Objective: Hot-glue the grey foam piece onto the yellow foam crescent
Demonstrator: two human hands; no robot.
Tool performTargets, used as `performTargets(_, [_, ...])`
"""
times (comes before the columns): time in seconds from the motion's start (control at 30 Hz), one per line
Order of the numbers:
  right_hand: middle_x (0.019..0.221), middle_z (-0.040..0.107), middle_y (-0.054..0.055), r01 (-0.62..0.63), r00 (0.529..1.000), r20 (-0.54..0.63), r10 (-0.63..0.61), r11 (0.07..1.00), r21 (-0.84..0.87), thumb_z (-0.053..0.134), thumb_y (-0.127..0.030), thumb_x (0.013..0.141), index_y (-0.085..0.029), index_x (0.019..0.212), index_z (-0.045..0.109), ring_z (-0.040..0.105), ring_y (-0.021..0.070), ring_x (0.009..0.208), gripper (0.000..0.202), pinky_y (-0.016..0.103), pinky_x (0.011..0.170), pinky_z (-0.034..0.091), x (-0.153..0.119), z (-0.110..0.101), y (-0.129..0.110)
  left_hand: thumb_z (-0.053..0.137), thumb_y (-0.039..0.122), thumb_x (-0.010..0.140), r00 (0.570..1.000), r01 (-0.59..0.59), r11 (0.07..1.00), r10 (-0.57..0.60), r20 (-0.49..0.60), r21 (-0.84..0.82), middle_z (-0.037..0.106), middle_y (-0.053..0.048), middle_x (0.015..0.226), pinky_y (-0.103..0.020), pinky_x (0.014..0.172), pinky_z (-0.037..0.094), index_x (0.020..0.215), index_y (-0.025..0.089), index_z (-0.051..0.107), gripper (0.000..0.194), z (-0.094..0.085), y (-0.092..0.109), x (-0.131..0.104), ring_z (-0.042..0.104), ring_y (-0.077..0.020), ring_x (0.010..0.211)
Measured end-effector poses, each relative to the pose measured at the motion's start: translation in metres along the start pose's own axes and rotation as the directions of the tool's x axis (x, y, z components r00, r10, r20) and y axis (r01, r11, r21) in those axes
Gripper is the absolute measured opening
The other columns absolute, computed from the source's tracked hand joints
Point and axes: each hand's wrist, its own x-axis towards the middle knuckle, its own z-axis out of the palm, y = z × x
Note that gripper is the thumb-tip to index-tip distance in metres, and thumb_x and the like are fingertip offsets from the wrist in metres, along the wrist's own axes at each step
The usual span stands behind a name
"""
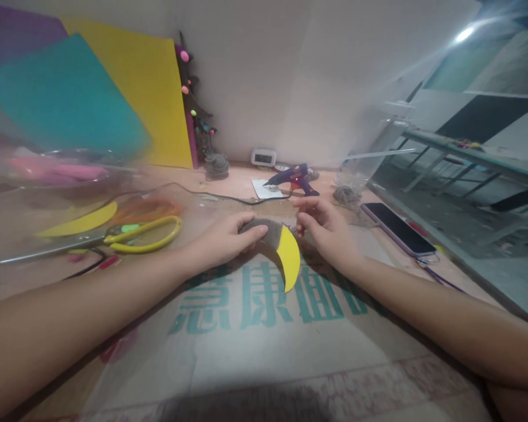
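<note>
A curved piece [289, 258], yellow at its pointed lower end and dark grey fuzzy at its upper part, lies over a sheet with green printed characters. My left hand [235, 237] grips the grey part between thumb and fingers. Just right of the piece is my right hand [319, 225], its fingers curled but apart, with nothing visible in them. Beyond the hands a blue glue gun [293, 177] rests with its nozzle over a small white card [264, 189].
Yellow-handled scissors [143, 235] and a yellow crescent piece [83, 224] lie at the left, near a plastic container of pink items [61, 170]. A phone [398, 228] is on the right edge. A small clock [263, 157] stands by the wall; a dark cord crosses behind the hands.
</note>
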Motion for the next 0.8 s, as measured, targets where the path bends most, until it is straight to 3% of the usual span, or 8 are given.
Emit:
performTargets(0.13, [0.070, 0.053, -0.004, 0.009, 1.000, 0.013, -0.008, 0.999, -0.031, 0.055, -0.021, 0.086, -0.022, 0.101, 0.057, 0.055, 0.0131, 0.063, 0.015, 0.030, 0.064, 0.047, -0.0012, 0.0004, 0.0006, 0.053, 0.051, 0.089, 1.000, -0.010, 1.000, 0.010, -0.011, 0.001, 0.053, 0.005, 0.058, -0.019, 0.040, 0.033, 0.080, 0.019, 0.054, 0.033, -0.0005, -0.0004, 0.0002, 0.048, -0.0096, 0.047])
performTargets(0.4, [0.095, 0.058, 0.003, 0.128, 0.992, 0.022, -0.127, 0.988, -0.082, 0.056, -0.015, 0.086, -0.022, 0.101, 0.060, 0.059, 0.0170, 0.087, 0.017, 0.035, 0.084, 0.047, -0.0023, -0.0009, 0.0070, 0.053, 0.052, 0.089, 1.000, -0.019, 1.000, 0.019, -0.013, 0.023, 0.054, 0.004, 0.059, -0.020, 0.040, 0.033, 0.080, 0.019, 0.054, 0.033, -0.0016, -0.0023, 0.0013, 0.048, -0.0098, 0.047])
performTargets(0.8, [0.090, 0.056, 0.002, 0.171, 0.985, 0.031, -0.168, 0.975, -0.141, 0.058, -0.014, 0.084, -0.022, 0.099, 0.059, 0.055, 0.0159, 0.082, 0.017, 0.032, 0.076, 0.045, -0.0021, 0.0000, 0.0077, 0.051, 0.050, 0.090, 1.000, 0.013, 0.999, -0.013, -0.004, 0.043, 0.053, 0.005, 0.059, -0.020, 0.039, 0.033, 0.081, 0.019, 0.053, 0.033, -0.0010, 0.0000, -0.0001, 0.048, -0.0098, 0.046])
